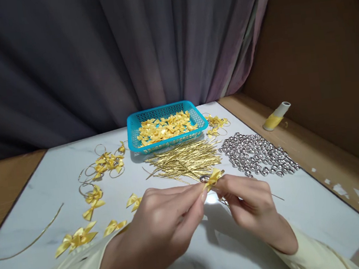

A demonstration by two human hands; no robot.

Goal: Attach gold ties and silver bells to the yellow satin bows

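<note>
Close in front of me, both hands meet at a yellow ribbon bow (213, 178) with a round silver bell (204, 178) at its left side. My left hand (167, 223) pinches the bow between thumb and forefinger. From the other side, my right hand (249, 200) has its fingers closed at the bow's right edge. A thin gold tie (277, 197) sticks out past the right hand; its other part is hidden by the fingers. Just beyond the hands lies a pile of gold ties (186, 162).
A blue basket (169, 143) of yellow bows stands at the back. Silver bells (257, 153) are spread at right. Tied bows (107, 163) and loose bows (76, 239) lie left, near a single gold tie (32, 244). A cardboard tube (277, 116) stands on the right-hand ledge.
</note>
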